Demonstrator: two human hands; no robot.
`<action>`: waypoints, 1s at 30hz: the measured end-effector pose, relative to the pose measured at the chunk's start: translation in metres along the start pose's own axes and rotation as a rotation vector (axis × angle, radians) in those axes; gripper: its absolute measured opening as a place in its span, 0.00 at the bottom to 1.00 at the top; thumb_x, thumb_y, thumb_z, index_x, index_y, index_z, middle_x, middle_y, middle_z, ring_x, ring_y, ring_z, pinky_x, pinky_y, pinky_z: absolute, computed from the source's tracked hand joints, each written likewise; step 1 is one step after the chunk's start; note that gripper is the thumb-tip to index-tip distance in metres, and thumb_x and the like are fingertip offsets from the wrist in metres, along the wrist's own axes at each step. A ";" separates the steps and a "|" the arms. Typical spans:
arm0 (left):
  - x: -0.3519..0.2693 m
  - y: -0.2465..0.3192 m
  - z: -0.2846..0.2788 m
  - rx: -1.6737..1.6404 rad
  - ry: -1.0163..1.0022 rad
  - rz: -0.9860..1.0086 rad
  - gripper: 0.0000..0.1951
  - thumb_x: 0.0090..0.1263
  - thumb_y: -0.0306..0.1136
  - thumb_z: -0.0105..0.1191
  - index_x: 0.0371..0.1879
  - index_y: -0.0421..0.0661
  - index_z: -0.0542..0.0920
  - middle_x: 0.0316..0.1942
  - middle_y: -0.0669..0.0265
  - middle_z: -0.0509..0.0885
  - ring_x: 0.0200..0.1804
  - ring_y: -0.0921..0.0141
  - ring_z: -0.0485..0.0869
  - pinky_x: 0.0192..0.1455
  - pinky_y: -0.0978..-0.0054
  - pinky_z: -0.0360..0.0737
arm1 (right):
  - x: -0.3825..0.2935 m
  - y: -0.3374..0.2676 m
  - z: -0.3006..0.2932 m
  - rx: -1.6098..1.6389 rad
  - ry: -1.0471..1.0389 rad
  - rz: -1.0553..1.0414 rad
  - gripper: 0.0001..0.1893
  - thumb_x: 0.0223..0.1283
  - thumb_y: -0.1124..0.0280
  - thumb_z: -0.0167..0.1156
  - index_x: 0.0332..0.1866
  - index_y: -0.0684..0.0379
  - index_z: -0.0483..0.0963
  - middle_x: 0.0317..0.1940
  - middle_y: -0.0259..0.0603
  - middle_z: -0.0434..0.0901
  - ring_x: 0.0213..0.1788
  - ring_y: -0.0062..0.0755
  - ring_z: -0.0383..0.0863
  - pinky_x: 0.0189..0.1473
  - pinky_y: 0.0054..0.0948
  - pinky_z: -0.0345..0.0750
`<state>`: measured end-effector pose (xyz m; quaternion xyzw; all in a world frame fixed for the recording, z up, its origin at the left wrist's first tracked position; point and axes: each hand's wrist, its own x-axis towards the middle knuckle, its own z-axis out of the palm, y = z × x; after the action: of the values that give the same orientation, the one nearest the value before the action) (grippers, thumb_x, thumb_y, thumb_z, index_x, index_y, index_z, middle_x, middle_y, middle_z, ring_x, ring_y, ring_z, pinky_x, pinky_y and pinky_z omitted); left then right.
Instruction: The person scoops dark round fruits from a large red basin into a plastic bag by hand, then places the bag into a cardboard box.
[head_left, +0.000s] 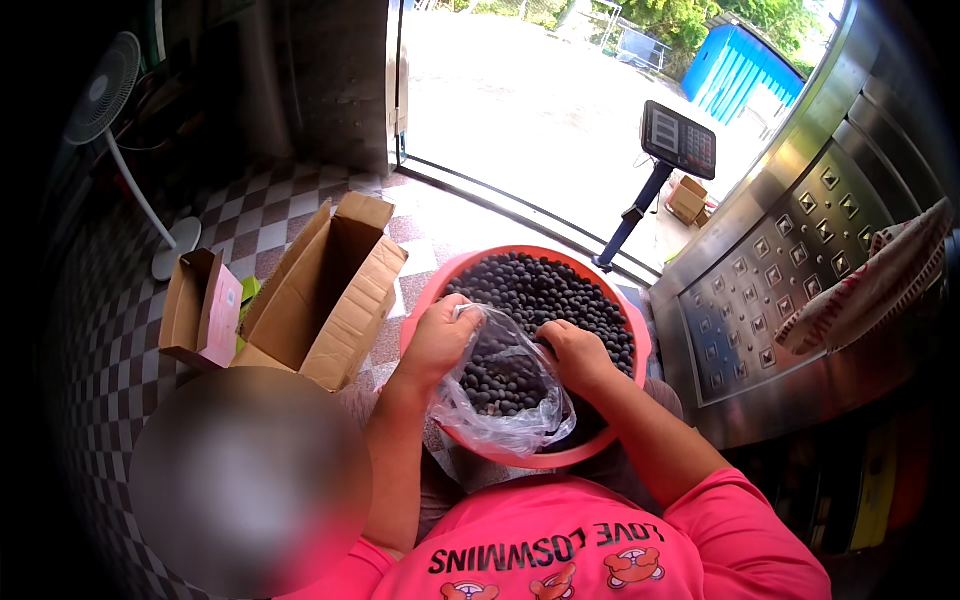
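Observation:
A round red plastic basin (643, 330) full of small dark round fruits or nuts (555, 281) stands before me, between my knees. My left hand (442, 334) pinches the rim of a clear plastic bag (487, 435), which lies open over the near part of the basin with more of the dark balls inside. At the bag's right edge, among the dark balls, is my right hand (574, 352), its fingers curled down; what lies under the fingertips is hidden.
An open cardboard box (360, 315) and a smaller pink carton (221, 315) stand left on the checkered floor, with a white fan (176, 244) behind. A platform scale's display (679, 139) rises beyond the basin by the doorway. A metal door (765, 300) with a hanging cloth (862, 300) is right.

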<state>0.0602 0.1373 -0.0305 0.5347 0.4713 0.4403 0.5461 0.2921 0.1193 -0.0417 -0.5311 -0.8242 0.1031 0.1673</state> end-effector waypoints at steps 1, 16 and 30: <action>0.000 -0.001 0.000 -0.002 0.003 0.000 0.08 0.71 0.33 0.51 0.34 0.42 0.79 0.29 0.72 0.78 0.33 0.81 0.74 0.36 0.81 0.71 | 0.001 0.003 0.000 -0.001 -0.002 -0.002 0.11 0.58 0.61 0.59 0.39 0.58 0.73 0.36 0.46 0.77 0.41 0.48 0.79 0.41 0.43 0.76; 0.002 -0.001 0.001 0.055 0.024 0.030 0.07 0.71 0.33 0.50 0.36 0.41 0.78 0.29 0.72 0.78 0.32 0.81 0.73 0.35 0.81 0.71 | 0.020 -0.087 0.006 0.053 -0.136 -0.281 0.10 0.57 0.64 0.57 0.36 0.61 0.73 0.32 0.48 0.77 0.31 0.49 0.80 0.34 0.42 0.78; 0.010 -0.012 -0.011 0.155 0.007 0.410 0.07 0.70 0.31 0.51 0.36 0.41 0.78 0.25 0.71 0.77 0.29 0.80 0.73 0.32 0.79 0.72 | 0.015 -0.083 0.006 0.170 0.022 -0.342 0.14 0.53 0.66 0.61 0.45 0.57 0.78 0.37 0.46 0.74 0.42 0.47 0.76 0.44 0.39 0.75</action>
<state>0.0506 0.1481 -0.0427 0.6584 0.3870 0.5062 0.4007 0.2139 0.0987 -0.0152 -0.3684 -0.8889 0.1363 0.2356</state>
